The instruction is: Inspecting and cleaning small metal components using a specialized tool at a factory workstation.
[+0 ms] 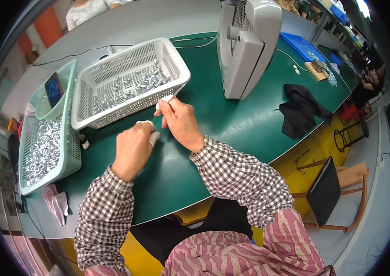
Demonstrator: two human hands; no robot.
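My left hand is closed above the green table, with white coverings on its thumb and a finger. What it pinches, if anything, is hidden by the fingers. Just to its right, my right hand is closed too, with white on its fingertips. Something thin and small seems to stick out between its fingers, too small to name. Both hands are near the front edge of a white perforated basket, which holds scattered small silvery metal parts. Checked sleeves cover my forearms.
At left, a pale green basket holds many silvery parts, with a green bowl and a phone on top. A grey machine stands behind my hands. Black cloth lies right; a blue tray sits farther back. A chair stands at right.
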